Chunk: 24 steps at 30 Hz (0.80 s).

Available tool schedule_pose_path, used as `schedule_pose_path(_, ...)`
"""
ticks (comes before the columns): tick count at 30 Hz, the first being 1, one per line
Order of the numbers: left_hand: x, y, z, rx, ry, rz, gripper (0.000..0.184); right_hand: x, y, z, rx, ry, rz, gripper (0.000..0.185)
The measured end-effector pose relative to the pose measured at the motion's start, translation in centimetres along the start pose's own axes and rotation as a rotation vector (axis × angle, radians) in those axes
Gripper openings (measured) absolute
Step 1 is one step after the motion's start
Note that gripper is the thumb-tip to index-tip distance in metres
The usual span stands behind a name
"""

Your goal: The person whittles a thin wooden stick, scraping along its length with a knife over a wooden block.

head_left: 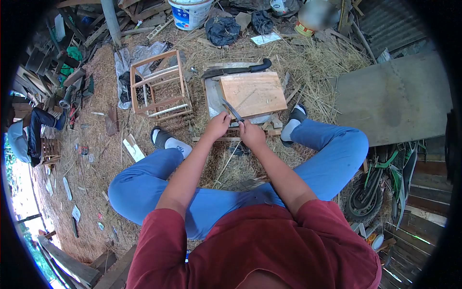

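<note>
My right hand (252,134) is wrapped round the dark handle of a knife (233,110), whose blade points up and to the left. My left hand (218,125) is closed just left of the knife; whatever lies in its fingers is too small to make out. Both hands are over the near edge of a thick wooden block (252,98), which rests on a low support between my feet. Beyond the block lies a machete (236,70) with a black handle, its blade pointing left.
A wooden frame (184,85) stands left of the block. Behind are a white bucket (190,14) and black plastic bags (222,30). A large flat board (392,98) lies to the right, above a motorcycle wheel (364,197). Another person's leg (41,127) shows at far left. Shavings cover the ground.
</note>
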<state>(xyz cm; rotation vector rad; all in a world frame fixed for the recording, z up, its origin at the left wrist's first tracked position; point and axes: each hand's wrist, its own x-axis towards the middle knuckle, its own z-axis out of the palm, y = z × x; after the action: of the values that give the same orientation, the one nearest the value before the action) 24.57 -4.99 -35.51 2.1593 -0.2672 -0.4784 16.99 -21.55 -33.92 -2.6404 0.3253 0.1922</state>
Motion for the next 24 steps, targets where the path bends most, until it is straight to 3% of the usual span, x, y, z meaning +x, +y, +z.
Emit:
schedule_pose_path(4,0.0,0.2,0.8,0.033,0.094,0.049,0.035,0.0,-0.1,-0.3,-0.013,0.003,0.001,0.04)
schedule_pose_path(24,-2.9,0.1,-0.5,0.177,0.105,0.083,0.031,-0.4,-0.5,-1.0,-0.058,-0.007,-0.037,0.042)
